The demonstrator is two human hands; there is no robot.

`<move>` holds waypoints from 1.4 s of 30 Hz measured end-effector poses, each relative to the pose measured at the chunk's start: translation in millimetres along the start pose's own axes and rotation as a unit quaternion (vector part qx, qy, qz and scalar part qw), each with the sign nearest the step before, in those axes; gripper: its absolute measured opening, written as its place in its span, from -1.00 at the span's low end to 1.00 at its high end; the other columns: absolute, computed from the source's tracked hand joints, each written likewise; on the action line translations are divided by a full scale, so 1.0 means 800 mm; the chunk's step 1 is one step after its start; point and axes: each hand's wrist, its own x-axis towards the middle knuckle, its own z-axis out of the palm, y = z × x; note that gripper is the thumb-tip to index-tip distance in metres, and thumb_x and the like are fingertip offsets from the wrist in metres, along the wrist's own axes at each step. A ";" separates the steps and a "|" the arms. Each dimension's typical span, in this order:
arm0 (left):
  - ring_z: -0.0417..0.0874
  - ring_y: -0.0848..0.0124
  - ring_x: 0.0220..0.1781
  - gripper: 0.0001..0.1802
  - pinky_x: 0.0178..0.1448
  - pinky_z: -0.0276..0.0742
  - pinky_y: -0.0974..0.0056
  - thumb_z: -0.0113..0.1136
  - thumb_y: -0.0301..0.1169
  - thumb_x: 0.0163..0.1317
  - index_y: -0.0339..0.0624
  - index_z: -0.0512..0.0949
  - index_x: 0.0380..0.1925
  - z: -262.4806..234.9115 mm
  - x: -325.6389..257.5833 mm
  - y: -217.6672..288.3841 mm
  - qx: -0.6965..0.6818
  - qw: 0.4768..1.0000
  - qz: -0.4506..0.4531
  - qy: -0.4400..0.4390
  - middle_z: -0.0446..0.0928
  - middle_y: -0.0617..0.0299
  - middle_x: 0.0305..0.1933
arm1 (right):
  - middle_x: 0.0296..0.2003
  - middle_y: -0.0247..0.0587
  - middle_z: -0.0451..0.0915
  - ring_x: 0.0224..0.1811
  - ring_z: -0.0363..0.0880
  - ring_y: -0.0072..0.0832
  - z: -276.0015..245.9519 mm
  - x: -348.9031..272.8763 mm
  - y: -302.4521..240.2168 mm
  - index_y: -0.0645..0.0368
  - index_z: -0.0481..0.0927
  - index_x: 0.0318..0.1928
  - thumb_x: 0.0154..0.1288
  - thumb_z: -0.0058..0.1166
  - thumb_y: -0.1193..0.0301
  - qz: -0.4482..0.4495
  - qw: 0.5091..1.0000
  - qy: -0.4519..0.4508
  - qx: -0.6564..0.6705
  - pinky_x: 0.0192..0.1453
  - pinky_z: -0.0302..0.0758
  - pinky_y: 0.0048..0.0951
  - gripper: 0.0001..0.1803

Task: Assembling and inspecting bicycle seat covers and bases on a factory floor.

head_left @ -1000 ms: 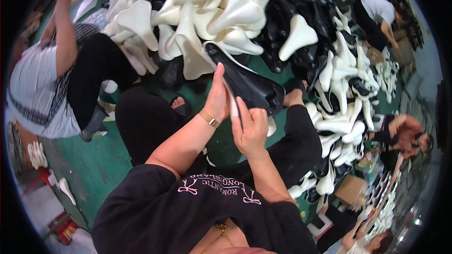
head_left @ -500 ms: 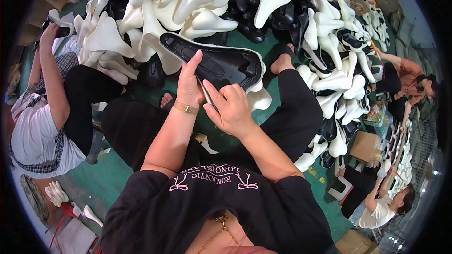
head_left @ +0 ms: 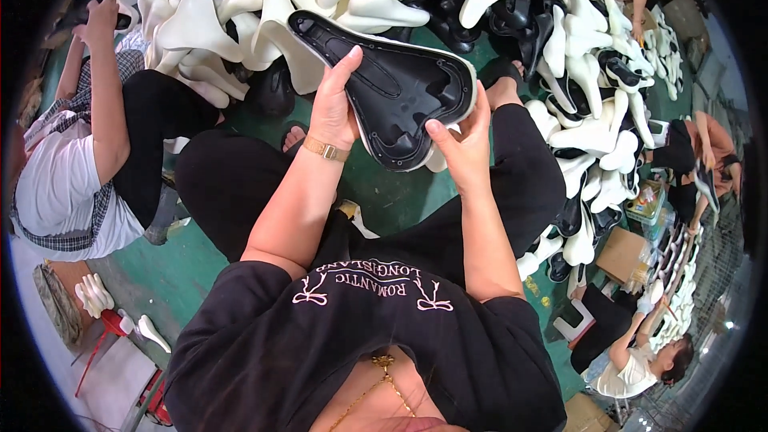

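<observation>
Slanting at upper centre of frame: glossy black plastic saddle base with white rim (head_left: 384, 88), hollow underside facing up. Left hand (head_left: 334, 104) clamping its left edge, thumb on top; right hand (head_left: 464, 144) gripping its wide right end. Smooth white saddle-shaped pieces (head_left: 196, 28) heaping along top; brown cardboard box (head_left: 622, 254) sitting at right.

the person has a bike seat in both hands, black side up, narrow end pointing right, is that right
Not quite: in the head view the narrow end points to the upper left. The left hand and right hand do hold the bike seat, black side up.
</observation>
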 end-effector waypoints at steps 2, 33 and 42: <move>0.66 0.29 -0.08 -0.60 0.04 0.65 0.15 0.17 -0.35 0.30 -0.18 0.38 0.09 0.001 -0.002 -0.005 -0.001 1.000 0.001 -0.004 0.57 0.12 -0.05 | 0.26 0.06 0.25 0.21 0.40 -0.29 0.000 0.006 0.007 0.24 -0.11 0.44 -0.01 0.47 0.36 -0.050 0.999 0.000 -0.019 0.22 0.45 -0.32 0.16; 0.49 0.39 0.18 -0.36 0.22 0.49 0.22 0.24 -0.28 0.27 -0.13 0.17 0.26 0.013 -0.029 -0.030 0.185 0.972 -0.109 -0.100 0.41 0.16 0.17 | -0.19 -0.07 0.67 -0.22 0.69 -0.24 -0.052 0.012 -0.012 0.26 0.55 0.03 -0.05 0.44 0.16 -0.305 0.803 0.135 -0.494 -0.15 0.62 -0.39 -0.34; 0.58 0.41 0.08 -0.43 0.10 0.59 0.26 0.23 -0.33 0.28 -0.18 0.24 0.22 0.014 -0.022 -0.016 0.241 0.952 -0.153 -0.110 0.49 0.18 0.10 | -0.19 0.00 0.66 -0.21 0.69 -0.17 -0.059 0.013 -0.014 0.30 0.52 0.06 0.01 0.41 0.17 -0.302 0.803 0.098 -0.505 -0.16 0.62 -0.35 -0.34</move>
